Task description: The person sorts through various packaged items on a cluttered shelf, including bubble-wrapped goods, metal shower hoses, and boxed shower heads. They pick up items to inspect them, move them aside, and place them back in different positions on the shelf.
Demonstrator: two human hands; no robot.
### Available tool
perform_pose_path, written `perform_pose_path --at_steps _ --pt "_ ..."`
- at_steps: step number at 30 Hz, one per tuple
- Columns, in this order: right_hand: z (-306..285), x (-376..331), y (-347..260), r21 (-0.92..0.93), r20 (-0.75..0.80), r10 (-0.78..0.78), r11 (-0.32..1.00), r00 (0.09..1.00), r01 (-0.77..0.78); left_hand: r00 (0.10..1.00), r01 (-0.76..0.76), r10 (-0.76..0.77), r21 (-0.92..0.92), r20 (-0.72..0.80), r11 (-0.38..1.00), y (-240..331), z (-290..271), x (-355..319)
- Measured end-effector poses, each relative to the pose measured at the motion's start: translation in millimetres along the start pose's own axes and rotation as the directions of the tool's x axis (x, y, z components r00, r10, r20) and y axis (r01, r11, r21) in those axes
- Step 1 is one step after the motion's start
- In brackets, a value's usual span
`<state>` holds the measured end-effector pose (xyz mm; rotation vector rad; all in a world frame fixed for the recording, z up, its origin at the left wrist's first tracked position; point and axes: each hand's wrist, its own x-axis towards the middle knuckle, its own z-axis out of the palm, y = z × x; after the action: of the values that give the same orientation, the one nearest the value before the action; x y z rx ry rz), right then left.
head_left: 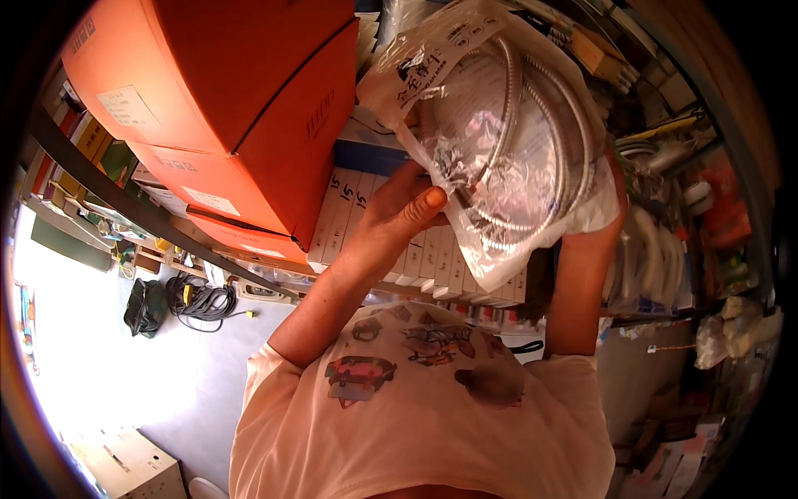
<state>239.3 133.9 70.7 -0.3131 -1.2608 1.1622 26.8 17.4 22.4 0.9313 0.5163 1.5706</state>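
Note:
A clear plastic bag [465,108] with a coiled, ribbed metal shower hose [553,137] inside is held up in front of me. My left hand [407,206] pinches the bag's near left edge, thumb on the front and fingers partly hidden behind the plastic. At the bag's right side, my right hand [613,218] grips it from behind and below; most of its fingers are hidden by the bag. The plastic is crumpled beside my left thumb, and dark print marks its upper left part.
Large orange boxes [241,100] are stacked at the left. A row of narrow white boxes [341,220] stands below the bag. Crowded shelves with bagged white hoses [644,258] lie to the right. On the floor are a coiled black cable [199,299] and a dark bag [145,308].

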Motion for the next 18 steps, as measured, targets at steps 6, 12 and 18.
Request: perform_pose_path --at_steps 6,12,18 --pt "-15.5 -45.6 -19.0 -0.021 0.070 0.102 0.995 0.992 -0.101 0.997 0.017 -0.039 -0.284 -0.071 0.959 -25.7 -3.2 5.7" --pt "-61.6 -79.2 -23.7 -0.105 0.007 0.236 0.967 0.972 -0.233 0.998 -0.025 0.019 -0.111 -0.052 0.993 -30.4 -7.7 5.8" --pt "-43.6 -97.2 -27.8 -0.199 -0.023 0.333 0.922 0.943 -0.331 0.993 -0.001 0.004 0.026 -0.115 1.000 -38.5 -12.6 4.6"
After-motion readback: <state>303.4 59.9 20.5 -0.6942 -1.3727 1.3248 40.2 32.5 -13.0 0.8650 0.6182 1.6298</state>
